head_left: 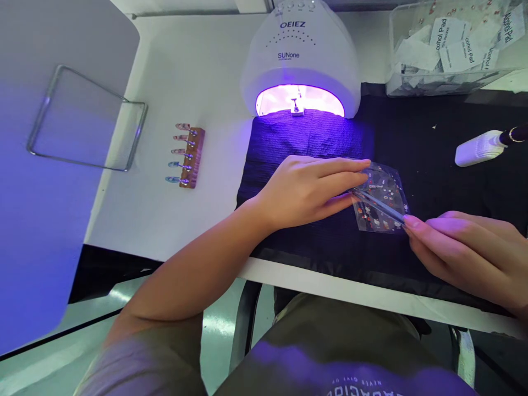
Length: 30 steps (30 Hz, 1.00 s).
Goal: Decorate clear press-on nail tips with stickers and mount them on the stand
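My left hand (311, 187) lies flat on the black mat (433, 154), fingers stretched out, with its fingertips pressing the left edge of a small clear sticker sheet (383, 192). My right hand (466, 250) is pinched round thin metal tweezers (377, 203), whose tips reach across the sheet toward my left fingertips. The sheet carries several small coloured decals.
A white nail-curing lamp (301, 49) glows purple behind the mat. On the white table to the left, a wooden holder (192, 157) carries several nail tips. A clear box of alcohol pads (454, 49) stands back right, a white bottle (480, 147) lies at the right. A wire frame (88, 118) sits far left.
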Each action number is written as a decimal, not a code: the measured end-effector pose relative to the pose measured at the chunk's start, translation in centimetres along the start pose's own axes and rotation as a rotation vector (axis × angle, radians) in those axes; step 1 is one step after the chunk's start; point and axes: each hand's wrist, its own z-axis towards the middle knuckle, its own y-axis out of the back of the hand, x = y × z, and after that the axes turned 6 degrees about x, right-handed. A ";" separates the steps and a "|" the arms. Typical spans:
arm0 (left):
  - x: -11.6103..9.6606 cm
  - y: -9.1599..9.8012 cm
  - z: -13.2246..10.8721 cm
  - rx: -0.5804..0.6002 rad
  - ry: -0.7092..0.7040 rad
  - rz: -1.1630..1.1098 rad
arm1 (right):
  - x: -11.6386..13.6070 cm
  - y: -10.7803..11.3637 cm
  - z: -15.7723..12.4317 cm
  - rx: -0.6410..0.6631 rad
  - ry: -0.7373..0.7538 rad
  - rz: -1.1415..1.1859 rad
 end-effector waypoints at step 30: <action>-0.4 0.2 -0.1 0.063 0.033 0.014 | 0.6 0.5 0.1 0.041 -0.061 0.018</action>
